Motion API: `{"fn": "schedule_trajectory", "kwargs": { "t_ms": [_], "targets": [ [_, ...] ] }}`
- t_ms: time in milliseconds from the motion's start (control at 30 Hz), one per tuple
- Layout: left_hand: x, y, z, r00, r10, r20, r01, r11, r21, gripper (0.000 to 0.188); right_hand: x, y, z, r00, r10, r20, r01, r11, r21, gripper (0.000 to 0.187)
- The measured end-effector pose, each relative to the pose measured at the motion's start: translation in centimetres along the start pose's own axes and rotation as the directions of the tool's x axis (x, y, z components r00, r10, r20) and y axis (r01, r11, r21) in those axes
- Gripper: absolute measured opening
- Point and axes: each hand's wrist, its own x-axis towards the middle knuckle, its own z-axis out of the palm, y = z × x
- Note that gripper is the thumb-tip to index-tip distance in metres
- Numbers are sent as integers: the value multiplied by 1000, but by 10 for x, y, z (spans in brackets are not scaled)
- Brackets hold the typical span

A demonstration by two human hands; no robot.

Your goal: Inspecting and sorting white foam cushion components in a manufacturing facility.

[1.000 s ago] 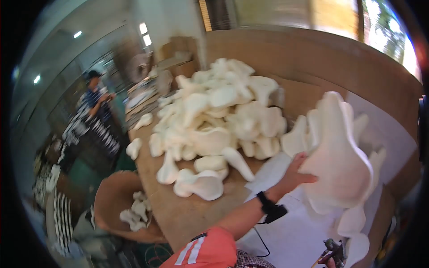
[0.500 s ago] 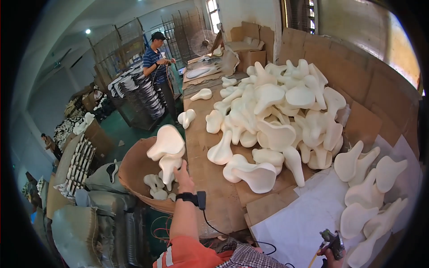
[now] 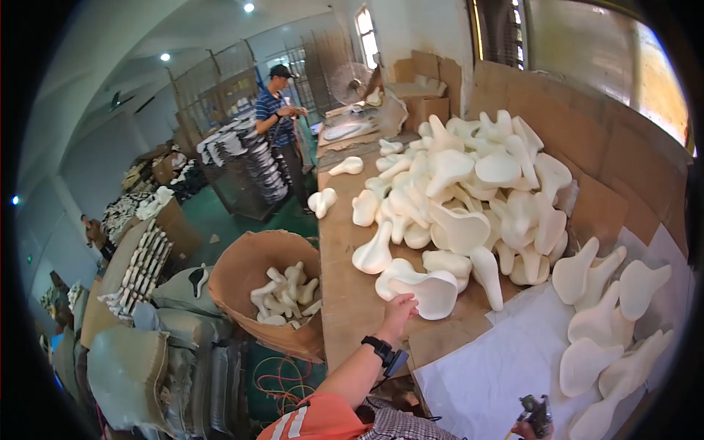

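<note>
The near left rim of a pale saddle-shaped piece [image 3: 434,295] is touched by the left hand [image 3: 398,312], its fingers bent; whether the rim is pinched cannot be told. The piece lies at the near side of the pile [image 3: 499,169], toward the left edge of the table [image 3: 345,312]. If it were pulled sharply, loosely stacked neighbours could be dragged down. A small piece [image 3: 321,202], apparently overhanging the left edge, could be knocked off. The spray gun [image 3: 537,412] is gripped by the right hand [image 3: 525,430], near the near edge. Moving room is offered over the white sheet [image 3: 480,370], bounded rightward by laid-out pieces [image 3: 589,361].
</note>
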Motion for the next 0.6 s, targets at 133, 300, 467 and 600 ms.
{"fn": "schedule_trajectory", "kwargs": {
  "t_ms": [133, 300, 467, 600],
  "targets": [
    [-42, -13, -39, 999, 31, -41, -29, 999, 45, 34, 22, 29, 2, 973, 72, 221, -74, 997, 1, 64],
    [-87, -29, -104, 978, -37, -207, 53, 996, 72, 28, 35, 50, 3, 919, 188, 348, -156, 981, -116, 64],
    [-107, -27, -128, 959, -60, -276, 67, 998, 17, 24, 39, 40, 12, 909, 161, 385, -116, 984, -139, 61],
    [-111, -26, -147, 965, -88, -249, 104, 993, 50, 24, 40, 46, 34, 901, 176, 397, -109, 976, -186, 59]
  ]
}}
